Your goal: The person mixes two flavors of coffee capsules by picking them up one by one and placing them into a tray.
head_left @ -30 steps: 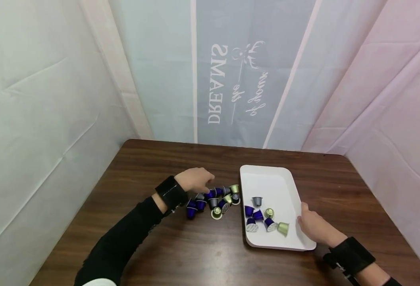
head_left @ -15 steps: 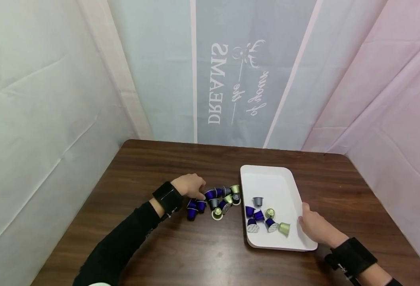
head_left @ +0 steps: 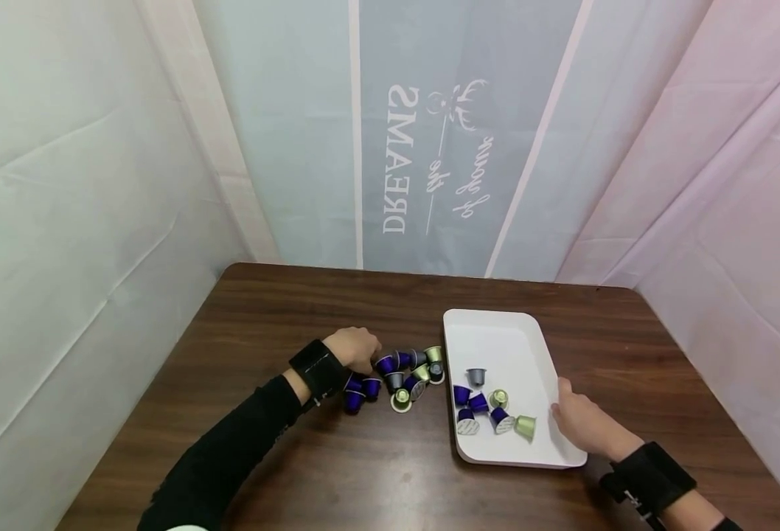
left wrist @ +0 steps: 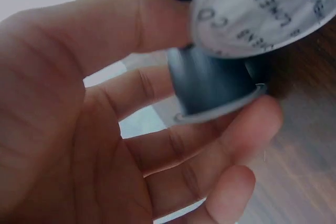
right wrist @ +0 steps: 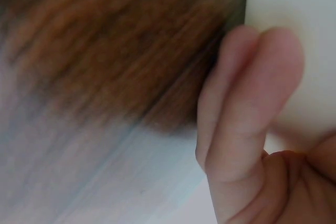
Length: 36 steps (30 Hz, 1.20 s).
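My left hand (head_left: 352, 348) is at the left end of a loose cluster of coffee capsules on the table. In the left wrist view its fingers curl around a dark grey coffee capsule (left wrist: 212, 82), and a white printed lid (left wrist: 262, 11) of another capsule partly covers thumb and capsule. Purple (head_left: 371, 388), grey and green (head_left: 401, 399) capsules lie close by the hand. At the right side, my right hand (head_left: 585, 422) holds the rim of a white tray (head_left: 496, 339), with its fingers (right wrist: 247, 93) against the wall. Several purple, green (head_left: 525, 427) and grey (head_left: 476, 377) capsules lie in the tray's near half.
The brown wooden table (head_left: 284, 310) ends at a back edge behind the tray. A printed grey-blue curtain (head_left: 423, 162) hangs beyond it, and pale cloths (head_left: 85, 221) hang at both sides. Black bands (head_left: 318, 369) wrap both wrists.
My left hand has moved a little left and down and taken hold of the dark grey capsule at the cluster's edge. The right hand and the tray have stayed in place.
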Motion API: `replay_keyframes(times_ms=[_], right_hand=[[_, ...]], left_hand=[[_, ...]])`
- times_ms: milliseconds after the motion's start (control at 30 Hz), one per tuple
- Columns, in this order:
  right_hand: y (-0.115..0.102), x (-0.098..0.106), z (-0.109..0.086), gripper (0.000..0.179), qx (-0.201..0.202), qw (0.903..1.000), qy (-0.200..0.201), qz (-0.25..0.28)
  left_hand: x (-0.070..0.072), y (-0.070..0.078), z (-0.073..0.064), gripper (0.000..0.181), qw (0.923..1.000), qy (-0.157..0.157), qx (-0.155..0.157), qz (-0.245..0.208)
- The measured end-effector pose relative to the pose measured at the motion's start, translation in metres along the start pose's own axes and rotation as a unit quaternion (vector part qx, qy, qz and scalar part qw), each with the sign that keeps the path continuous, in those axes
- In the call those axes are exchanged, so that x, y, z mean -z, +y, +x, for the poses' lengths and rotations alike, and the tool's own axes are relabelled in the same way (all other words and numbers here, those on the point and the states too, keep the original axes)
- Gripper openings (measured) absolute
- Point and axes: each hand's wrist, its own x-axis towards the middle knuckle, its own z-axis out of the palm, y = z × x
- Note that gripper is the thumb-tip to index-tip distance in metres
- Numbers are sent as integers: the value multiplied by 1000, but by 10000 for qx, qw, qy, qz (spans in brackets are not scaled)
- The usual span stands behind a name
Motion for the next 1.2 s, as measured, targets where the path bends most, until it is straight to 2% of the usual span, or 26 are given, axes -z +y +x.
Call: replay_keyframes(times_ms=[67, 167, 300, 467, 733, 833, 1000, 1200], right_hand=[[0, 0, 0, 50, -11, 10000, -20, 8], [1, 0, 1, 51, -60, 10000, -66, 30], [2, 1, 1, 51, -66, 9999, -84, 39], [3, 0, 1, 50, 93, 9999, -36, 36], [4, -2, 1, 50, 148, 9999, 1, 38], [5, -3, 0, 50, 157, 9999, -17, 20], [3, -2, -1, 48, 152, 9998, 7, 88], [2, -1, 0, 49, 94, 9999, -2, 60]], left_hand=[[3, -2, -1, 8, 9999, -39, -96, 13], [9, -3, -4, 5, 9997, -36, -186, -136], [18, -1, -7, 3, 9993, 136, -299, -166], [28, 9, -8, 14, 9979, 393, -505, -71], [43, 42, -6, 27, 9929, 572, -1041, -96], [44, 57, -1, 25, 9908, 615, -1204, -33], [43, 80, 7, 11, 9857, 731, -1515, -32], [39, 108, 14, 12, 9787, 906, -1842, 94]])
